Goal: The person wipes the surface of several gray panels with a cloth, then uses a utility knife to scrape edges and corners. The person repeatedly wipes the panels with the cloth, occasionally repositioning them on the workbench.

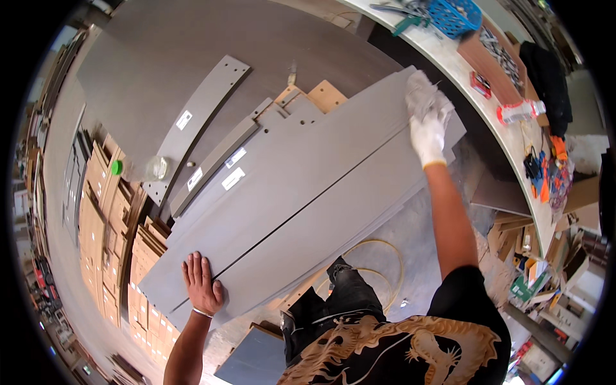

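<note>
Two long grey panels lie side by side in front of me, a narrow dark gap between them: a far panel [282, 173] and a near panel [333, 205]. They rest on top of other grey boards. Bare, with a thin band at the wrist, my left hand [203, 285] presses flat on the panels' left end, fingers stretched out. My right hand [428, 131] wears a white glove and is at the right end of the panels. Bunched under its fingers is a pale, slightly blurred rag [420, 90], touching the panel surface.
Beyond the panels lie a curved grey board [202, 115] with holes and a clear bottle [154, 169] with a green cap. A white workbench [443, 58] curves along the right, bearing a blue basket [454, 16] and another bottle [521, 111]. Stacked boards [96, 231] stand left; a yellow hose [399, 256] loops on the floor.
</note>
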Available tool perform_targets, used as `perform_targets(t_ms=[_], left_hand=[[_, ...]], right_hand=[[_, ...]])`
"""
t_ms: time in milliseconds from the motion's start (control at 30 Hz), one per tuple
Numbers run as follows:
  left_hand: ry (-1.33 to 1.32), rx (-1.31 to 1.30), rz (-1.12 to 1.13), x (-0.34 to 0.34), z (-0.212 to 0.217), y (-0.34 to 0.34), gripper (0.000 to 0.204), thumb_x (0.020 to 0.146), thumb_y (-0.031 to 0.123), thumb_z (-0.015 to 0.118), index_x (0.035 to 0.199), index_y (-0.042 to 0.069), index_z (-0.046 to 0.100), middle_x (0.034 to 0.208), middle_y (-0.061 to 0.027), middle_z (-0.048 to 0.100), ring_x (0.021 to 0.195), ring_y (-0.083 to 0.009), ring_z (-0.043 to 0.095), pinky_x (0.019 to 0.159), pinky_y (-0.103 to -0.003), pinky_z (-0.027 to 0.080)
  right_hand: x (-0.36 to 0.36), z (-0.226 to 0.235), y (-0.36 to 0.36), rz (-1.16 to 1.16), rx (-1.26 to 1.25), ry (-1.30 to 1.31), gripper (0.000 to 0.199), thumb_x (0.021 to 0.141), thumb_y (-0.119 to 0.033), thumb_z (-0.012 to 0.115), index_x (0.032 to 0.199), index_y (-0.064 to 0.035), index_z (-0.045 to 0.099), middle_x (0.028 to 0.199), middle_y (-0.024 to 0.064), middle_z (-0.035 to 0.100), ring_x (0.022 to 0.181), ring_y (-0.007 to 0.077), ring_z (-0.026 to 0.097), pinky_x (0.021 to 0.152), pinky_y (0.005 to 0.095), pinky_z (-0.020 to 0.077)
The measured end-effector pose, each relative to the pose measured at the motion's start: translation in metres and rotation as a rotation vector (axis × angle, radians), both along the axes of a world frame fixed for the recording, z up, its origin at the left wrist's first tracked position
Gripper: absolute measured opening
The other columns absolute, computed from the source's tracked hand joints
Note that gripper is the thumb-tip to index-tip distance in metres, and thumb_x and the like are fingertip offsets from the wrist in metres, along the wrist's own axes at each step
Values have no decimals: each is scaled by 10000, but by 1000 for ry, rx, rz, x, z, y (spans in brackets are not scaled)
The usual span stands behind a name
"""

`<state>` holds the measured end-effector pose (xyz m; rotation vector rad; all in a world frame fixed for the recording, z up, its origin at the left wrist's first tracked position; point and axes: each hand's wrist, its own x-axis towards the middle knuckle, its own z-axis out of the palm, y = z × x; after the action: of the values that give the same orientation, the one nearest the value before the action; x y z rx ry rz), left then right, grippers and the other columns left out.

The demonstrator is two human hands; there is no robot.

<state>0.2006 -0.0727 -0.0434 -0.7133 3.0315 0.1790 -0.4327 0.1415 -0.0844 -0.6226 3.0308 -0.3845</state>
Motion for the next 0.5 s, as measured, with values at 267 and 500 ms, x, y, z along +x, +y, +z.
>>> perform_targets(t_ms=[267, 500], left_hand=[[4, 76, 42, -7, 6, -7, 635, 992, 325, 446, 1521, -27, 451, 1616, -244, 389, 1526, -432, 318, 1251, -618, 171], [40, 102, 104, -2, 6, -3, 621, 942, 310, 527, 1492, 20, 523, 1598, -198, 444, 1513, -390, 368, 1254, -598, 199]], right_hand=[[197, 33, -50, 1183, -34, -83, 646, 818, -206, 705, 1427, -27, 585, 1587, 195, 423, 1529, 449, 251, 1285, 588, 138], [135, 27, -105, 346, -65, -165, 505, 998, -242, 604, 1470, -81, 522, 1506, 155, 514, 1470, 272, 389, 1252, 423, 281]])
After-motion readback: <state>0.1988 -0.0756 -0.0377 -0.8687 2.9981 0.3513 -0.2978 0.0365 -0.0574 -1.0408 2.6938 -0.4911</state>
